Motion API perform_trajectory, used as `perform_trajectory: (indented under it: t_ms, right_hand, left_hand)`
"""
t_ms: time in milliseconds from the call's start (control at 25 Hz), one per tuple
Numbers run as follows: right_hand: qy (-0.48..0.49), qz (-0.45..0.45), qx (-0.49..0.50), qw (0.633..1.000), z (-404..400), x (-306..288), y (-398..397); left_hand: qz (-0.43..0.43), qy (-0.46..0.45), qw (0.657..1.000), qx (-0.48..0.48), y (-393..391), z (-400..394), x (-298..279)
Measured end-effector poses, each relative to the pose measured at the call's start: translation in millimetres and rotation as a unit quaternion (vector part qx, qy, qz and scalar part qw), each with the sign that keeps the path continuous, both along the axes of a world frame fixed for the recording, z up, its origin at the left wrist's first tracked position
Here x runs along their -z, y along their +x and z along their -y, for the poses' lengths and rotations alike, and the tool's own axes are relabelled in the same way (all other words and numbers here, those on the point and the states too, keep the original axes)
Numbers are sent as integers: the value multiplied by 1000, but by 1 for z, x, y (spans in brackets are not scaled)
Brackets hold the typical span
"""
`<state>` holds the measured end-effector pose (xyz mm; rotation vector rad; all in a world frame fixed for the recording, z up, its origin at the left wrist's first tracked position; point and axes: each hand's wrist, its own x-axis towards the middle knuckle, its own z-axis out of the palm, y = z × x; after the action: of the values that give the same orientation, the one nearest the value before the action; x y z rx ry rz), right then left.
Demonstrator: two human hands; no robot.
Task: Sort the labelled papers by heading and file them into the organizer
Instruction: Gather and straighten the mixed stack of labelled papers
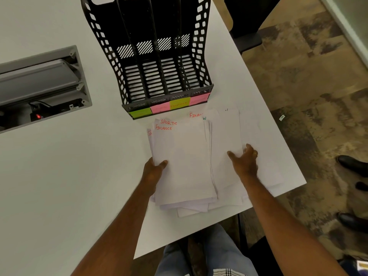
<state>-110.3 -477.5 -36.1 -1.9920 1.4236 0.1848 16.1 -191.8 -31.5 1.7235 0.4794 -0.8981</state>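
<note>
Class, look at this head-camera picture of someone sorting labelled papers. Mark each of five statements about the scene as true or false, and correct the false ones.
1. The organizer already holds filed papers. False: its slots show only bare slatted floor.
2. The left hand grips the left edge of the paper stack. True.
3. The top sheet's heading reads SPORTS. False: it reads FINANCE; SPORTS shows on the sheet beneath.
4. Coloured sticky labels run along the organizer's front lip. True.
5. The right hand holds a pen. False: it rests on the looser sheets, with no pen in view.
</note>
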Motion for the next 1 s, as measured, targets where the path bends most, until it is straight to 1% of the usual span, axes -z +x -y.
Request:
perform_trajectory:
  t_ms: [80, 160, 240, 280, 320, 360, 400, 440, 480, 520, 560, 600, 640, 720, 760, 800, 880, 960, 1000]
  right_hand:
    - [84, 45, 27, 995, 4, 1, 3]
    - [155, 82, 25, 984, 2, 1, 6]
    - [217, 84, -2, 972, -5, -2, 8]
    - [227, 74, -19, 971, -10, -6, 9]
    - [211, 60, -39, 975, -14, -12, 10]
    - [168, 44, -63, 983, -18, -22, 12]
    - [98, 28, -87, 991, -21, -34, 13]
    - [7, 20, -106, 994, -25, -49, 14]
    - [-94, 35, -119, 988, -28, -67, 14]
    - [-185, 78, -126, 972, -31, -85, 14]
    - [-246, 131, -132, 951, -33, -104, 13]
    - [-273, 177, -136, 936, -34, -121, 11]
    - [-277, 211, -142, 927, -33, -135, 9]
    - [-275, 240, -146, 919, -26, -151, 4]
    - [-253, 246, -141, 925, -20, -152, 3]
    - [-207, 247, -130, 938, -17, -149, 5]
    - [-67, 224, -108, 966, -13, -127, 7]
    - [61, 185, -109, 975, -18, -92, 4]
    - [92, 162, -120, 975, -23, -72, 0]
  left_hand:
    - [0, -16, 1000, 4, -2, 2, 0]
    - [-8, -23, 1000, 10, -3, 3, 1]
    - [-16, -19, 1000, 18, -4, 4, 2]
    - [-17, -13, 1000, 19, -5, 4, 3]
    - [-16, -5, 1000, 18, -6, 4, 4]
    - [-15, 3, 1000, 16, -7, 4, 5]
    - [-15, 9, 1000, 13, -7, 5, 5]
    - [-15, 12, 1000, 10, -7, 5, 5]
    - [-17, 14, 1000, 6, -8, 5, 4]
    - [-21, 16, 1000, 4, -8, 6, 3]
    - [-25, 19, 1000, 4, -7, 6, 3]
    - [-29, 21, 999, 5, -7, 6, 2]
    - [-32, 21, 999, 7, -6, 6, 1]
    - [-38, 14, 999, 16, -5, 5, 0]
    - [-41, 11, 999, 19, -4, 4, 0]
    - [-43, 6, 999, 23, -4, 3, 0]
    - [-41, -10, 999, 28, -6, 1, 0]
    - [-45, -34, 998, 9, -7, 0, -2]
    - [-53, -51, 997, -11, -7, 1, -3]
